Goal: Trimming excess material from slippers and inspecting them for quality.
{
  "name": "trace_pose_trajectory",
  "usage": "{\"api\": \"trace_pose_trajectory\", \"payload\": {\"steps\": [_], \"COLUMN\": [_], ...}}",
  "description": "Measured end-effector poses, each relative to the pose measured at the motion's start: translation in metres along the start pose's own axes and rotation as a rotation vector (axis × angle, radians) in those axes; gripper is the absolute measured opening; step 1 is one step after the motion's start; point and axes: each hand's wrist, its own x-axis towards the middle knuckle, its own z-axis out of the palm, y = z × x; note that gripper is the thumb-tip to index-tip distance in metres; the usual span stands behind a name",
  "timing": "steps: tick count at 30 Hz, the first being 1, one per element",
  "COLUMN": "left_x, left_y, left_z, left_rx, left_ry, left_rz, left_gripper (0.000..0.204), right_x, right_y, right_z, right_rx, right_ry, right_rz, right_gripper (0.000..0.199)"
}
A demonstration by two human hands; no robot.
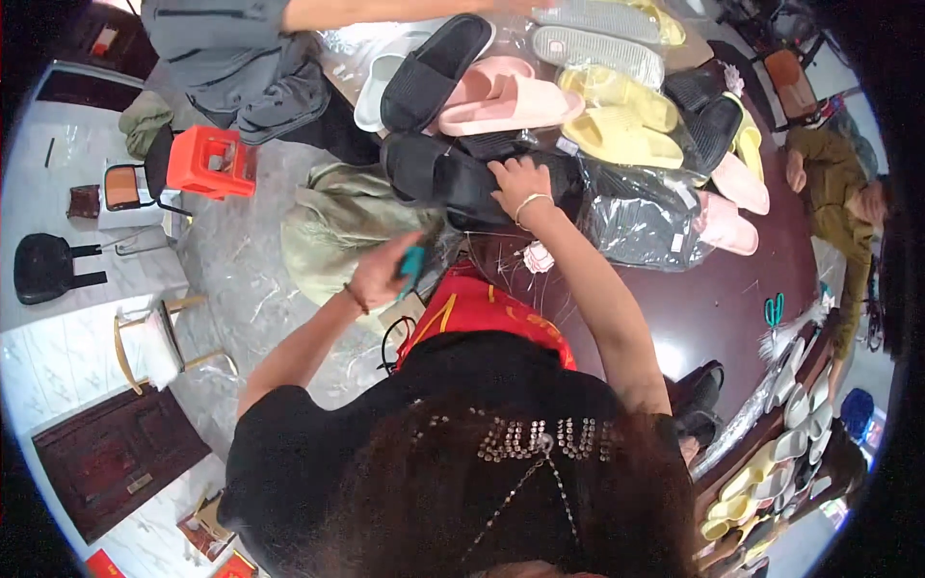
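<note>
While the left hand was closed round a teal-handled tool beyond the edge of the tabletop, the right hand lay on black slippers near that edge, its grip indeterminable. Pink slippers and yellow slippers crowded the far side; bare surface lay right of the right forearm, grey floor to the left.

L hand curled in a grip, L forearm angled in; R hand palm-down, splayed, R arm extended fwd.
</note>
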Motion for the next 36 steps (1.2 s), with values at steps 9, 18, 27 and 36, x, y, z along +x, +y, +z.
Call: {"api": "trace_pose_trajectory", "payload": {"steps": [9, 18, 27, 36], "left_x": [0.046, 0.131, 0.155, 0.229], "left_y": [0.009, 0.070, 0.185, 0.265], "left_z": [0.012, 0.090, 0.140, 0.127], "left_rx": [-0.461, -1.171, -0.521, -0.416], "left_ry": [0.717, 0.400, -0.008, -0.899], "left_rz": [-0.025, -0.015, 0.073, 0.494], "left_gripper": [0.056, 0.064, 0.066, 0.066], "right_x": [-0.061, -0.241, -0.326, -0.340], "right_y": [0.068, 0.090, 0.061, 0.092], "right_z": [-0.079, -0.125, -0.091, -0.074], "right_rx": [0.849, 1.064, 1.532, 0.979], "right_ry": [-0.274, -0.265, 0.035, 0.215], "right_rz": [0.172, 0.309, 0.709, 0.575], "right_gripper": [0.038, 0.032, 0.031, 0.030]}}
